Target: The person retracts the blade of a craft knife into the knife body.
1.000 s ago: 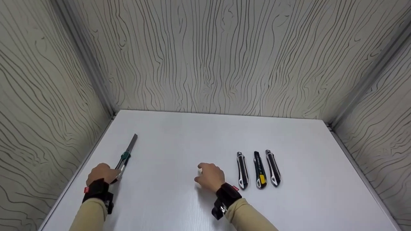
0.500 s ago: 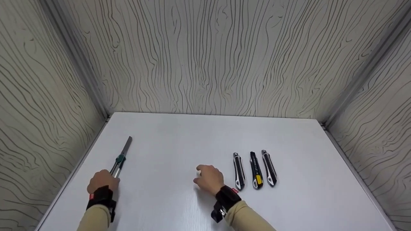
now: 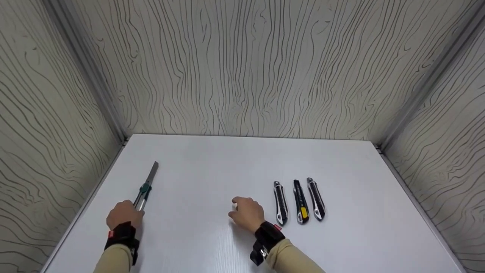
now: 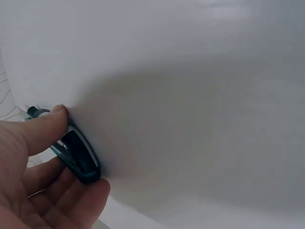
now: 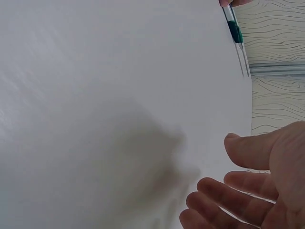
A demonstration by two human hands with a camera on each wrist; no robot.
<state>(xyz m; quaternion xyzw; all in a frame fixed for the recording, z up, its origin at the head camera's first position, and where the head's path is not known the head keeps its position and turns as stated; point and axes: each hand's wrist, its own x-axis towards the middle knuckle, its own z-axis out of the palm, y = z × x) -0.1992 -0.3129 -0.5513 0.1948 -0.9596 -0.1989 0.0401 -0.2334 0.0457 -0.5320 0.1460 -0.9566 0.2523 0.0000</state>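
My left hand (image 3: pixel 125 217) grips the handle of a utility knife (image 3: pixel 145 188) at the left of the table. Its long blade (image 3: pixel 153 171) is extended and points away. In the left wrist view, thumb and fingers close around the dark green butt of the handle (image 4: pixel 82 152), low over the table. The knife's green slider (image 5: pixel 235 32) shows at the top of the right wrist view. My right hand (image 3: pixel 248 214) holds nothing. Its thumb (image 5: pixel 255 151) stands apart from the loosely bent fingers (image 5: pixel 233 198), over the middle of the table.
To the right of my right hand, three utility knives lie side by side: a silver-and-black one (image 3: pixel 280 203), a black one with a yellow slider (image 3: pixel 301 203), another silver-and-black one (image 3: pixel 316 199). Wood-patterned panels (image 3: pixel 242 68) enclose the white table (image 3: pixel 212 163).
My left hand has shifted slightly right and nearer with the utility knife, and now covers the handle's end that showed before. My right hand has barely moved. The head view has shifted a little.
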